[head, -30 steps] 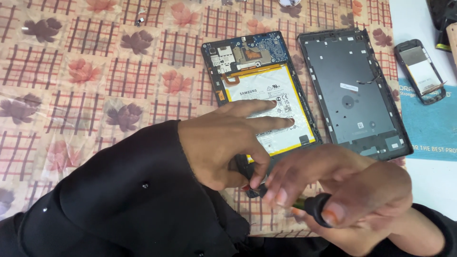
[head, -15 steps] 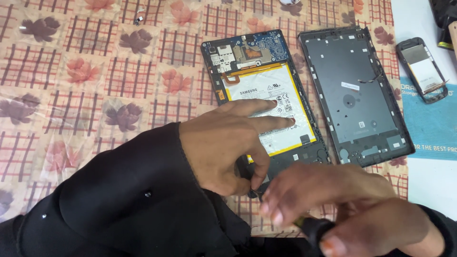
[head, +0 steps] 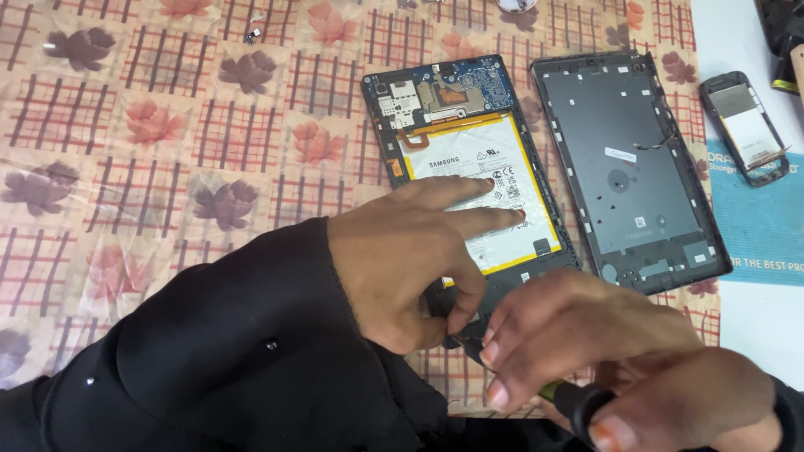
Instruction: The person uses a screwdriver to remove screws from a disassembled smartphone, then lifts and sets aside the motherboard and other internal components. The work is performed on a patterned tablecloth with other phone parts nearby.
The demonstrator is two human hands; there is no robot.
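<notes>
My left hand [head: 410,259] lies flat-ish on the opened tablet [head: 469,167], two fingers stretched out onto its white battery [head: 469,159], thumb tucked down at the tablet's lower edge; it pins the tablet, grips nothing. My right hand [head: 620,351] sits just below and right of the left, fingers curled closed around a screwdriver [head: 578,402] with a black handle end and a bit of yellow-green showing; its tip is hidden under my fingers near the tablet's bottom edge. The tablet's blue circuit board [head: 465,84] is at the far end, beyond my left fingertips. The detached back cover [head: 628,167] lies just right of the tablet, above my right hand. A small phone [head: 745,125] rests further right on a blue mat [head: 762,226]. Floral checked tablecloth [head: 167,167] under everything.
</notes>
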